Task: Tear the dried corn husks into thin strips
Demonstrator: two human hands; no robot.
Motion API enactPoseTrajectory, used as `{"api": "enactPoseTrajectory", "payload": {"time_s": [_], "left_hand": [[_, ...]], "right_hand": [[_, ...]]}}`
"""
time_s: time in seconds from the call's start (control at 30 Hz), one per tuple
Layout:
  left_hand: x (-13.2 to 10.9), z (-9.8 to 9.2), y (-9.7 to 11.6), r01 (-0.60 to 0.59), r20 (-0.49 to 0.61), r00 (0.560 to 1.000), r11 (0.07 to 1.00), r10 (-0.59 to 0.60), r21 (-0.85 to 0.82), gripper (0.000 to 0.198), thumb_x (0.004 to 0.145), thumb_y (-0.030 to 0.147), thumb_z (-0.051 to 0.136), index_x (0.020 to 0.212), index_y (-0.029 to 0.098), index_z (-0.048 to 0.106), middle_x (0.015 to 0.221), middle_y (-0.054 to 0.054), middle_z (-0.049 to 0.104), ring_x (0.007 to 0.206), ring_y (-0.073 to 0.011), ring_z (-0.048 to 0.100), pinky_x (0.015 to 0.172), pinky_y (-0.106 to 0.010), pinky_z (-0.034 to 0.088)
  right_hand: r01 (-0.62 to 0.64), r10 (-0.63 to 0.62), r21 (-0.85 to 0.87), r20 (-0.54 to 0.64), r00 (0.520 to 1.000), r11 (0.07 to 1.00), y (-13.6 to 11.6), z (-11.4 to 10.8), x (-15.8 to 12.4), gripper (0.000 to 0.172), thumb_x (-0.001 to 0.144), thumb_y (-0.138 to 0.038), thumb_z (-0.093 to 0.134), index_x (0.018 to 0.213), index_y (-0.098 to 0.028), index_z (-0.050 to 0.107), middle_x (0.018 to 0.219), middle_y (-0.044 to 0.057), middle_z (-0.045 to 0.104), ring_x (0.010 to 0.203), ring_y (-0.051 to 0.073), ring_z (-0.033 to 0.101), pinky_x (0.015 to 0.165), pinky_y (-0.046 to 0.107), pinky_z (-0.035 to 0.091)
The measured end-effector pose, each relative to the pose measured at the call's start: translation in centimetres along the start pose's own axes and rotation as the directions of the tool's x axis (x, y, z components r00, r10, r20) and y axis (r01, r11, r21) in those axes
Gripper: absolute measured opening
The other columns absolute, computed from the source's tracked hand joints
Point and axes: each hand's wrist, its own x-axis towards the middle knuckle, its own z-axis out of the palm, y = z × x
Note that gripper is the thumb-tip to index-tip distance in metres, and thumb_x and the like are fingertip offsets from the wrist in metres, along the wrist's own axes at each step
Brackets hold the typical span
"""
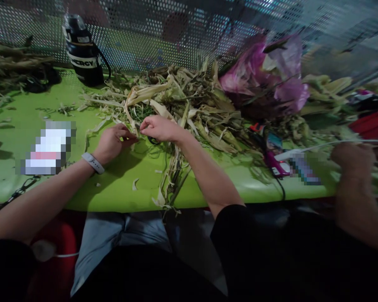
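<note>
Located a pale husk strip [129,100] arching from the heap of husks [208,109] down between both hands. Noted the grip of the left hand [111,142] as apparently pinching the strip's lower end; saw the grip of the right hand [160,128] with fingertips close together just beside, but could not tell around what. Judged handling as partway: observed loose strips [175,167] trailing over the surface [113,188], with a large heap apparently left. Recorded a bottle [85,58] behind.
</note>
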Motion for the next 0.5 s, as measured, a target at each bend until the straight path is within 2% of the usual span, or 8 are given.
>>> {"api": "enactPoseTrajectory", "payload": {"time_s": [0.1, 0.17, 0.33, 0.5], "left_hand": [[0.0, 0.0, 0.0, 0.006, -0.001, 1.0, 1.0, -0.006, 0.02, 0.024, 0.083, 0.04, 0.072, 0.085, 0.017, 0.081, 0.085, -0.008, 0.07, 0.07, -0.0167, 0.061, 0.066, -0.03, 0.049], [0.0, -0.1, 0.1, 0.008, 0.004, 1.0, 0.999, -0.009, 0.039, 0.026, 0.085, 0.04, 0.07, 0.085, 0.017, 0.081, 0.085, -0.008, 0.07, 0.07, -0.0169, 0.061, 0.066, -0.03, 0.048], [-0.3, -0.3, 0.6, -0.078, 0.07, 0.995, 0.975, 0.065, 0.209, 0.029, 0.09, 0.038, 0.063, 0.088, 0.016, 0.081, 0.09, -0.009, 0.072, 0.074, -0.0179, 0.063, 0.064, -0.029, 0.045], [-0.6, -0.3, 1.4, -0.186, 0.097, 0.982, 0.887, 0.16, 0.423, 0.03, 0.095, 0.036, 0.057, 0.085, 0.021, 0.08, 0.093, -0.006, 0.074, 0.075, -0.017, 0.064, 0.06, -0.028, 0.041]], "right_hand": [[-0.006, 0.023, -0.188, 0.086, 0.996, 0.982, 0.0, -0.4, -0.1, 0.008, 0.081, -0.009, 0.061, 0.083, -0.011, 0.068, 0.067, 0.001, 0.055, 0.062, 0.011, 0.045, 0.063, 0.029, 0.034], [-0.005, 0.039, -0.236, 0.141, 0.989, 0.972, 0.1, -0.6, -0.1, 0.006, 0.081, -0.012, 0.063, 0.08, -0.012, 0.069, 0.065, 0.0, 0.056, 0.062, 0.011, 0.045, 0.064, 0.029, 0.033], [0.022, 0.0, -0.171, 0.129, 0.992, 0.985, 1.1, -0.5, 0.5, 0.007, 0.084, -0.016, 0.063, 0.079, -0.012, 0.067, 0.064, -0.002, 0.053, 0.061, 0.009, 0.043, 0.063, 0.026, 0.031], [0.0, 0.006, -0.068, 0.086, 0.996, 0.998, 2.5, -0.1, 1.4, 0.012, 0.084, -0.016, 0.061, 0.072, -0.014, 0.061, 0.061, -0.004, 0.05, 0.058, 0.008, 0.041, 0.057, 0.025, 0.028]]}}
